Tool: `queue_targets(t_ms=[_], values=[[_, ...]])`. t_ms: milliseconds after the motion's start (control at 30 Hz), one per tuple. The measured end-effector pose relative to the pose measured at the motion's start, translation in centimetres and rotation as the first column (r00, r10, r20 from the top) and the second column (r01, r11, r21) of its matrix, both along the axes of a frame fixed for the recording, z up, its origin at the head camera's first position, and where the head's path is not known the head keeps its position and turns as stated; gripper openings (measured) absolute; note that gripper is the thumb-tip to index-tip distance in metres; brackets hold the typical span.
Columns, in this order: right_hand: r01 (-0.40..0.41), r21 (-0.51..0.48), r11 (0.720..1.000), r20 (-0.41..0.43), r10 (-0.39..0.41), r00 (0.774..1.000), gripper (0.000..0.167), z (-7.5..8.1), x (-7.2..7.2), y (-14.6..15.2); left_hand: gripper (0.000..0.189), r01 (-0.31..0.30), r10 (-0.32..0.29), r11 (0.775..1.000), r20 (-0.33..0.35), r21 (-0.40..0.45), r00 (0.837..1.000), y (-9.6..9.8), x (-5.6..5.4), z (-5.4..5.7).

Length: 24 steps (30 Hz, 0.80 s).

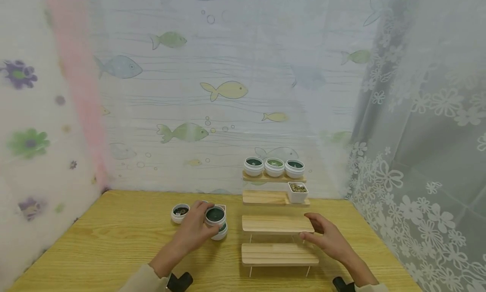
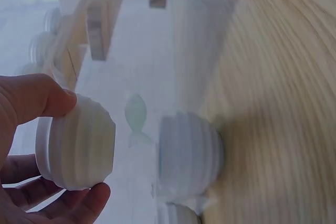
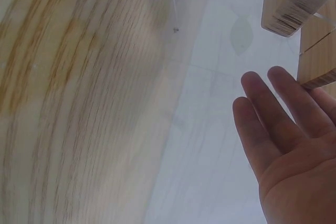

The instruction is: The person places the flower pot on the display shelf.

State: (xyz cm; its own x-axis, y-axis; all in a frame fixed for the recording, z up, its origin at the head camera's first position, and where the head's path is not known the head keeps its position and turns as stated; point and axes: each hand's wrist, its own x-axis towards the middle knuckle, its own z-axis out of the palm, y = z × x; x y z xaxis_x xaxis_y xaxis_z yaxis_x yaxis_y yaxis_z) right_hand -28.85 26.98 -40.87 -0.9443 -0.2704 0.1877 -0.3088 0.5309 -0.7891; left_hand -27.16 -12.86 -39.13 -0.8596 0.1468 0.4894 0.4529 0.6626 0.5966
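Note:
My left hand (image 1: pixel 193 228) holds a small white round pot (image 1: pixel 215 214) with a dark green top, thumb on one side and fingers on the other. In the left wrist view the ribbed side of this pot (image 2: pixel 79 145) shows, raised above the table. Just below it in the head view stands another white pot (image 1: pixel 219 233) with a green top. My right hand (image 1: pixel 325 238) is at the right end of the second-lowest wooden step (image 1: pixel 277 223), its thumb close by the edge. Several fingers (image 3: pixel 273 124) are stretched out straight in the right wrist view.
On the top step (image 1: pixel 247 179) stand three white round pots, the middle one (image 1: pixel 274 167) lighter green. A square white pot (image 1: pixel 297 193) sits on the step below, at its right end. The lowest step (image 1: pixel 280 255) is nearest me. Another round pot (image 1: pixel 180 213) stands left on the table (image 1: pixel 114 237).

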Motion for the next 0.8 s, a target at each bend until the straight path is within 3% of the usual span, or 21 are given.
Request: queue_targets(t_ms=[200,400,800], values=[[-0.006,0.002,1.000,-0.003,0.006,1.000,0.062,0.0,0.0,0.0,0.052,0.073,-0.071,0.996,-0.057,0.044,0.996,2.1,0.5,1.5],[0.001,0.000,1.000,0.008,-0.001,1.000,0.062,-0.1,0.0,0.0,0.052,0.155,-0.148,0.987,-0.140,0.036,0.979,4.1,0.1,3.1],[-0.008,-0.009,1.000,0.006,0.008,1.000,0.063,-0.1,0.0,0.0,0.052,0.241,-0.233,0.969,-0.137,0.048,0.963,9.0,-1.4,5.4]])
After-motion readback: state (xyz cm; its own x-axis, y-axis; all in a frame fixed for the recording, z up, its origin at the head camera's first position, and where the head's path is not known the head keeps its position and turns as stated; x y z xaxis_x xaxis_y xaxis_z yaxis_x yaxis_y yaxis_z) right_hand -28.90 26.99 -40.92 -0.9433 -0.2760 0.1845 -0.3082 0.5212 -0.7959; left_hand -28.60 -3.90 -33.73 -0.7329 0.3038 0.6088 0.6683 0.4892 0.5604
